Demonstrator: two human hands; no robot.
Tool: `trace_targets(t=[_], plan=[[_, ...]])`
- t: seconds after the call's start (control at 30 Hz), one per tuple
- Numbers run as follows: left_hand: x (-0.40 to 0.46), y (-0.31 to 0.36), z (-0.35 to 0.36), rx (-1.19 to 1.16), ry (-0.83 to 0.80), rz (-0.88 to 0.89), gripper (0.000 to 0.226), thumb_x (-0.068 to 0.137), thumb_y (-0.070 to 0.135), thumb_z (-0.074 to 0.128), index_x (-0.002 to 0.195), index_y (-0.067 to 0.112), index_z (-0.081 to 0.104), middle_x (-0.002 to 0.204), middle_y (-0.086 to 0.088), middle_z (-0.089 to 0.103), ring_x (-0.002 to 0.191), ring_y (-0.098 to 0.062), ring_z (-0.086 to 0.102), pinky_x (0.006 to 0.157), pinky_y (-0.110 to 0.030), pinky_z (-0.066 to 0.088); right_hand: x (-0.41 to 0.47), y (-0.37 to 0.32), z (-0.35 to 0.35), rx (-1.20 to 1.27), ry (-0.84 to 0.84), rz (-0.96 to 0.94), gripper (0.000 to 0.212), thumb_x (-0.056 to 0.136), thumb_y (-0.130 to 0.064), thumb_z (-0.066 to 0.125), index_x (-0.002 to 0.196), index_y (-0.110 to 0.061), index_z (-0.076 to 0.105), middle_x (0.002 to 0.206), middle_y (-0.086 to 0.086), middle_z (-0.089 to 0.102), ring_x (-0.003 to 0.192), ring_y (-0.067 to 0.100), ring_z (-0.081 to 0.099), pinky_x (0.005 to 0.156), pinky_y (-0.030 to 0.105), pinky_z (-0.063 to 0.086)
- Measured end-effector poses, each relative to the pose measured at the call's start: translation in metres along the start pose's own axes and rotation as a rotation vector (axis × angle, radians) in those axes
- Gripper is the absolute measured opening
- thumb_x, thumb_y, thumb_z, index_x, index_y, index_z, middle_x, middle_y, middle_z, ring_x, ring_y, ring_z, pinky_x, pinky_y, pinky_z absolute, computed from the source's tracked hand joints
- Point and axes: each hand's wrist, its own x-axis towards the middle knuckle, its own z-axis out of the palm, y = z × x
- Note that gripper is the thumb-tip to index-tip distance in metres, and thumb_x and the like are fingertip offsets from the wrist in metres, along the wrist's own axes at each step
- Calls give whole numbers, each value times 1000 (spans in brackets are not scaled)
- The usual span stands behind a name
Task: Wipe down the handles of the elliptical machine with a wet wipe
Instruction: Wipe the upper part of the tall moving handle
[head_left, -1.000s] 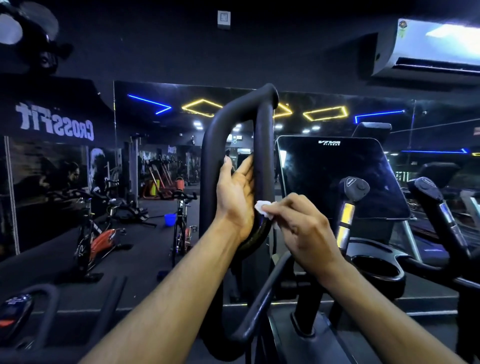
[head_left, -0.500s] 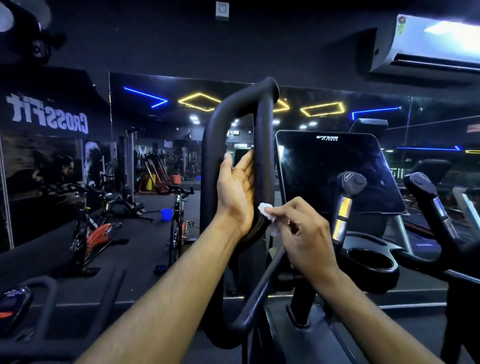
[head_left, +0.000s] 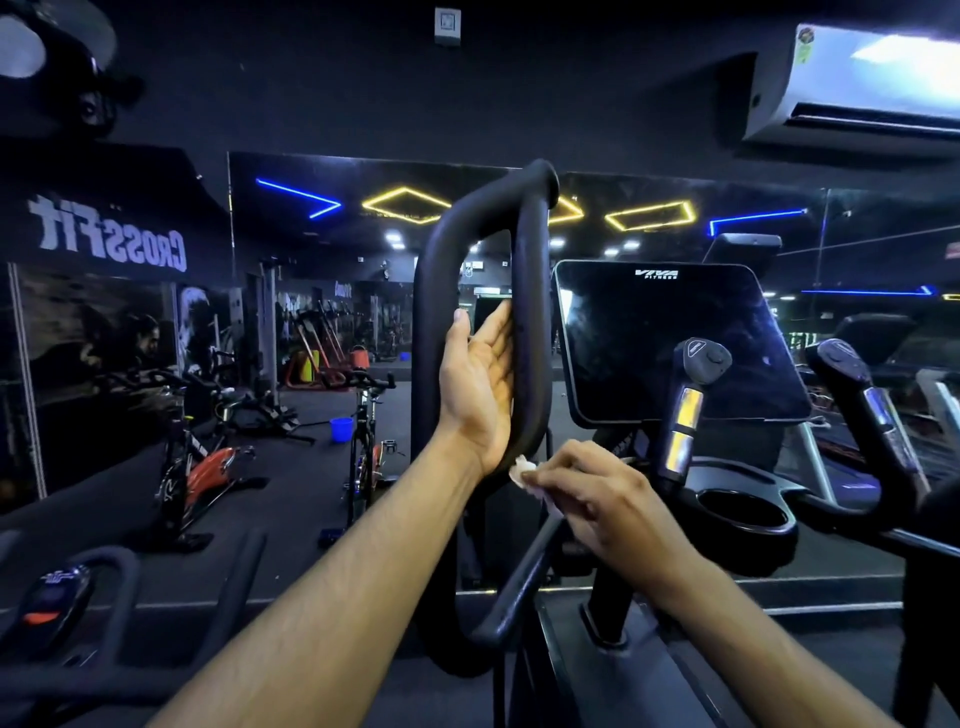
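Note:
The elliptical's black looped left handle (head_left: 530, 291) rises in the middle of the view. My left hand (head_left: 478, 395) rests flat against the inner side of its right-hand bar, fingers straight, thumb up. My right hand (head_left: 597, 499) pinches a small crumpled white wet wipe (head_left: 522, 470) and presses it on the lower curve of the loop, just below the heel of my left hand. To the right stand two short fixed handles with silver pulse sensors, one nearer (head_left: 691, 410) and one at the far right (head_left: 867, 395).
The dark console screen (head_left: 670, 338) sits behind the handles, with a round cup holder (head_left: 743, 512) below it. Spin bikes (head_left: 202, 457) stand on the floor to the left before a mirrored wall. An air conditioner (head_left: 862, 83) hangs at the top right.
My right hand has slid the wipe down the handle's bar toward its lower curve. My left hand stays flat on the bar.

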Motion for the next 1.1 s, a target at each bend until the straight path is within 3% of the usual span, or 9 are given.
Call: trace_targets(t=[0.13, 0.23, 0.37, 0.47, 0.63, 0.83, 0.93, 1.03, 1.1], plan=[[-14, 5, -4, 44, -56, 65, 71, 108, 61, 19, 163, 18, 32, 165, 1, 41, 144, -4, 45, 123, -29, 30, 18, 7, -33, 39, 52, 79, 29, 84, 8, 75, 104, -12, 78, 92, -2, 64, 81, 12, 66, 70, 28, 55], [-22, 19, -3, 272, -62, 323, 62, 105, 46, 35, 160, 18, 37, 165, 3, 41, 145, 0, 42, 121, -24, 31, 55, 5, -59, -58, 216, 89, 24, 83, 3, 76, 103, -11, 78, 84, 0, 64, 75, 11, 63, 73, 14, 48], [2, 52, -9, 644, 158, 830, 36, 100, 8, 48, 134, 5, 61, 132, -6, 64, 123, -13, 62, 106, -31, 52, 120, 16, -79, -213, 310, 51, 20, 85, 0, 75, 104, -6, 76, 87, 0, 64, 74, 11, 58, 76, 5, 41], [35, 74, -17, 933, 320, 980, 31, 95, 8, 56, 124, 12, 64, 119, 6, 58, 110, -14, 57, 96, -36, 51, 172, 31, -88, -298, 286, -20, 16, 87, -3, 73, 103, -6, 75, 92, 5, 63, 81, 17, 59, 76, 15, 43], [62, 79, -19, 1174, 294, 934, 34, 95, 10, 59, 128, 16, 63, 125, -1, 55, 111, -10, 47, 98, -42, 50, 221, 46, -82, -598, -1, -191, 5, 89, -8, 72, 92, -4, 72, 95, 14, 57, 80, 30, 57, 69, 47, 56], [61, 79, -33, 909, 264, 943, 33, 95, -2, 59, 124, 12, 66, 121, -2, 54, 104, -7, 55, 90, -8, 45, 220, 38, -86, -657, -258, -236, 14, 90, -5, 61, 100, -9, 70, 104, 9, 56, 86, 26, 52, 75, 46, 53], [59, 78, -42, 767, 299, 899, 30, 95, 2, 59, 120, 15, 69, 118, 2, 59, 106, -3, 58, 90, -9, 44, 225, 41, -96, -684, -330, -229, 19, 91, 2, 61, 102, -10, 71, 106, 8, 58, 89, 27, 54, 77, 47, 53], [61, 74, -52, 541, 320, 636, 24, 104, 16, 53, 121, 22, 69, 116, 8, 66, 107, -6, 63, 93, -22, 52, 232, 37, -91, -692, -240, -183, 18, 86, 4, 65, 98, -7, 73, 102, 11, 60, 84, 29, 56, 74, 47, 53], [58, 74, -55, 231, 257, 362, 26, 110, 26, 46, 118, 21, 70, 102, 7, 74, 94, -6, 70, 83, -27, 57, 231, 29, -77, -728, -201, -139, 15, 85, -1, 62, 95, -6, 72, 99, 12, 59, 81, 27, 53, 73, 46, 55]])
